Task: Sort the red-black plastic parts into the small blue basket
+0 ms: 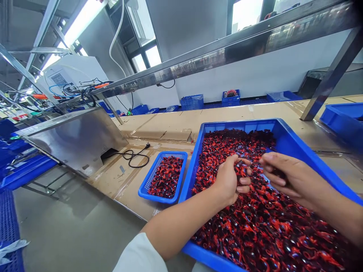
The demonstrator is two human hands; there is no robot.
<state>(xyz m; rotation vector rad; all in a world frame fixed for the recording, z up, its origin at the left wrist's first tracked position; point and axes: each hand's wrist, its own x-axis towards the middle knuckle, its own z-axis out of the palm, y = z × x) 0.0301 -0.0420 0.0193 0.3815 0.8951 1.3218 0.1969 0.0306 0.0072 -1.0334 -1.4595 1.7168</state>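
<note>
A large blue tray (289, 130) is filled with small glossy black-and-red pieces (255, 226), some with curly red strands; their exact kind I cannot make out. Above the heap, my left hand (231, 179) is cupped with its fingers curled around a few of these pieces. My right hand (292, 175) faces it a short way off, thumb and fingers drawn together; a dark bit shows under the fingers, but what it is stays unclear. Left of the tray stands a smaller blue basket (143, 193) with slotted sides, holding similar black-and-red pieces.
Cardboard covers the table (136, 189). A black cable with a plug (138, 160) lies beside a metal housing (76, 136). Overhead crosses a steel beam (198, 64), with a post at right. Another blue tray (344, 121) sits far right; several blue bins line the wall.
</note>
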